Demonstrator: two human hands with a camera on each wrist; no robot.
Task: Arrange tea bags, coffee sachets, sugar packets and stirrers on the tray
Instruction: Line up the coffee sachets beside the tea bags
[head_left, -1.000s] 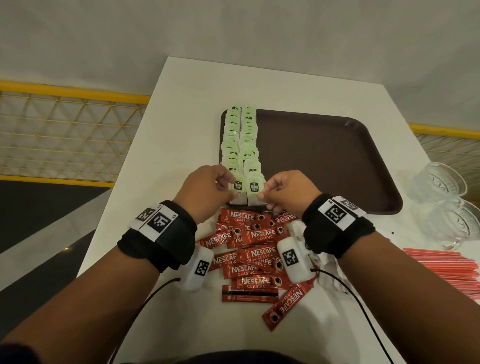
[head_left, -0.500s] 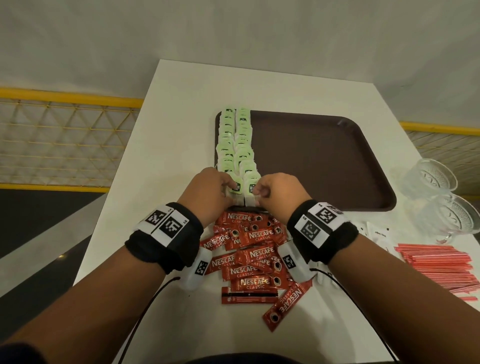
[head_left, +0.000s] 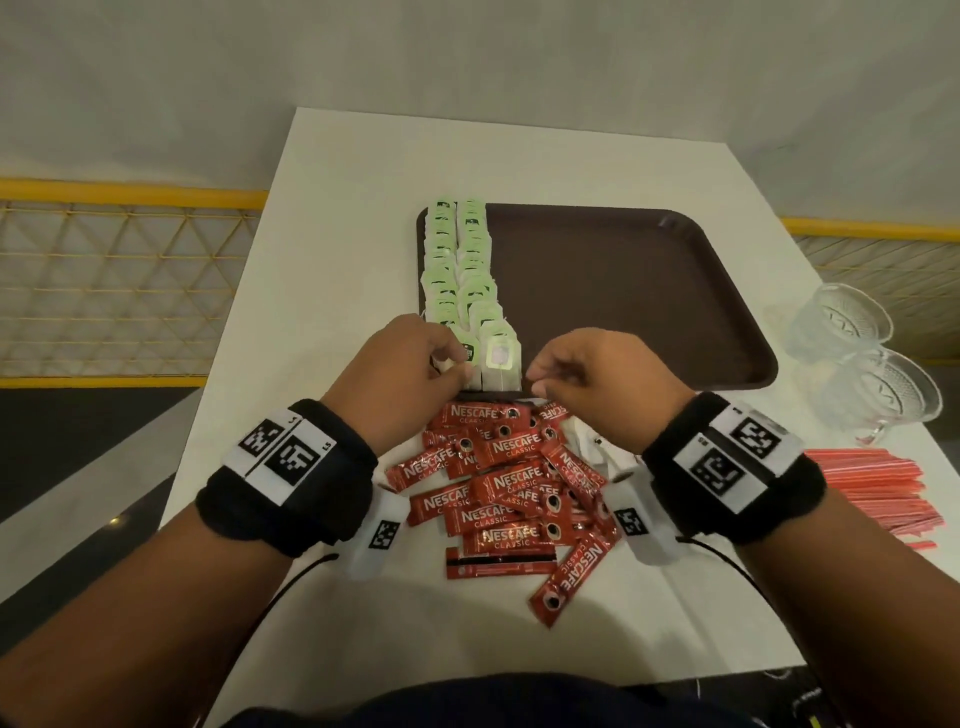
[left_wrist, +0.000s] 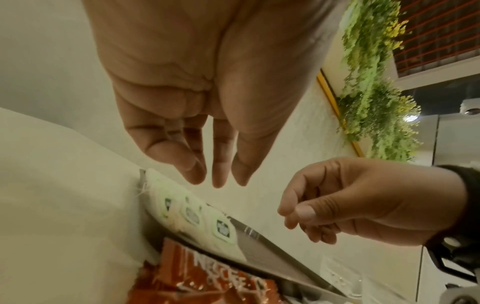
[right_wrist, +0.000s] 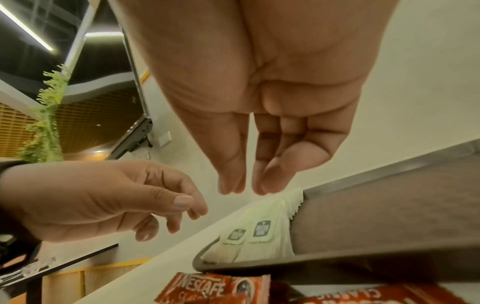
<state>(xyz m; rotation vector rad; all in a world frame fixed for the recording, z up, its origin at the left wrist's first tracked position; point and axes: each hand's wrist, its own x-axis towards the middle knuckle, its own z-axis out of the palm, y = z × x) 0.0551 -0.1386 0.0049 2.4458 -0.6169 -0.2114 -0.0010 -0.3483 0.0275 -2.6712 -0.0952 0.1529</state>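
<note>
Green-and-white tea bags (head_left: 457, 270) lie in two overlapping rows along the left side of the brown tray (head_left: 623, 301). My left hand (head_left: 452, 364) hovers at the near end of the rows with relaxed fingers (left_wrist: 218, 176) just above the tea bags (left_wrist: 192, 216), and it holds nothing. My right hand (head_left: 540, 379) floats just right of the front tea bag (head_left: 500, 358), loosely curled and empty; its fingertips (right_wrist: 233, 185) hang over the tea bags (right_wrist: 259, 226). A pile of red coffee sachets (head_left: 498, 483) lies on the table under my wrists.
White sugar packets (head_left: 597, 447) lie partly hidden under my right wrist. Red stirrers (head_left: 872, 488) are heaped at the right edge, behind them two glass cups (head_left: 841, 322). The tray's middle and right side are bare. A yellow railing runs past the table's left.
Both hands have let go of the front tea bags and drawn slightly apart and up. The front right tea bag now shows fully on the tray.
</note>
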